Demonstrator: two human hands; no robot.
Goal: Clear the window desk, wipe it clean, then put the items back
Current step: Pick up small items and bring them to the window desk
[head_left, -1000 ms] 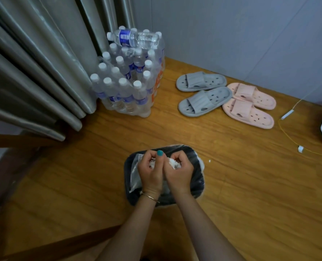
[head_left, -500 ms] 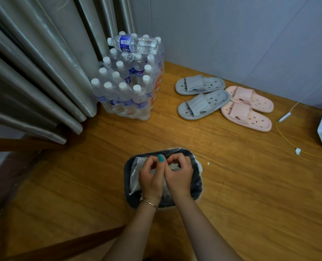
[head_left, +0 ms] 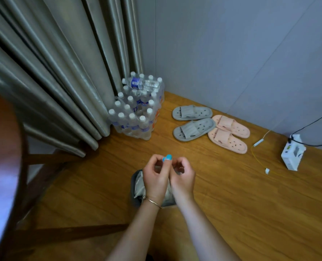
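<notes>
A dark waste bin point(head_left: 135, 187) with pale wrappers and tissue inside stands on the wooden floor, mostly hidden under my hands. My left hand point(head_left: 154, 178) and my right hand point(head_left: 182, 179) hover side by side just above it, knuckles touching and fingers curled toward the thumbs. Nothing shows in my left hand. A pale scrap shows inside the curl of my right fingers; I cannot tell whether it is held or lies in the bin below. The dark reddish edge of a table point(head_left: 4, 147) fills the far left.
A shrink-wrapped pack of water bottles point(head_left: 137, 113) stands against the grey curtain point(head_left: 53, 72). Grey slippers point(head_left: 192, 121) and pink slippers point(head_left: 229, 132) lie by the wall. A white box point(head_left: 292, 153) with cables sits at the right. Wooden table legs point(head_left: 43, 161) stand at the left.
The white tissue wad that both hands squeezed a second ago is gone from sight. My hands have risen a little above the bin, and my view has lifted, bringing the table edge in.
</notes>
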